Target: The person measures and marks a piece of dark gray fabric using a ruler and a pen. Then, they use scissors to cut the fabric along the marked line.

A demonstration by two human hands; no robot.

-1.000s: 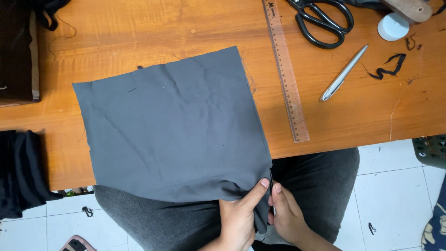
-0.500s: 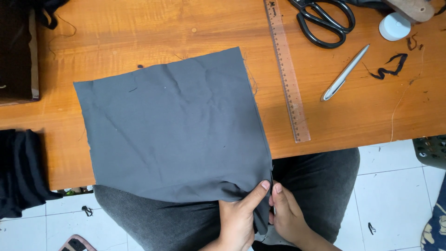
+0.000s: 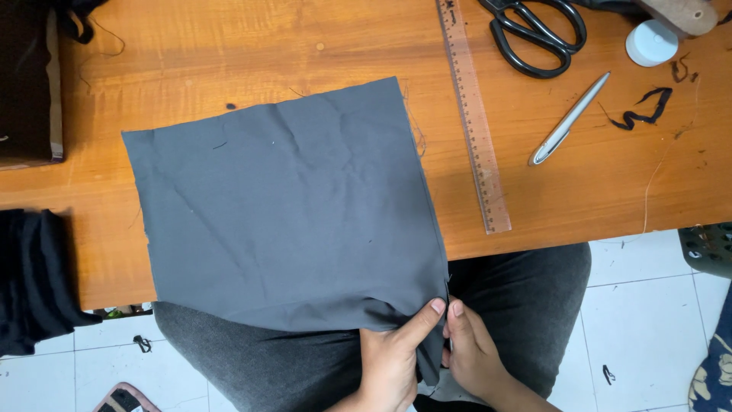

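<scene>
A square piece of dark grey cloth [image 3: 282, 206] lies flat on the wooden table [image 3: 191, 53], its near edge hanging over the table's front onto my lap. My left hand [image 3: 393, 358] pinches the cloth's near right corner from below, thumb pointing up along the edge. My right hand [image 3: 473, 355] grips the same corner from the right side, its fingers touching the left thumb. Both hands sit over my grey trousers, below the table edge.
A long ruler [image 3: 474, 114] lies right of the cloth. Black scissors [image 3: 537, 34], a silver pen [image 3: 568, 120], a white round lid [image 3: 650, 42] and a black thread scrap [image 3: 644, 111] lie at the far right. A dark box [image 3: 27, 84] and black fabric [image 3: 34, 278] are at left.
</scene>
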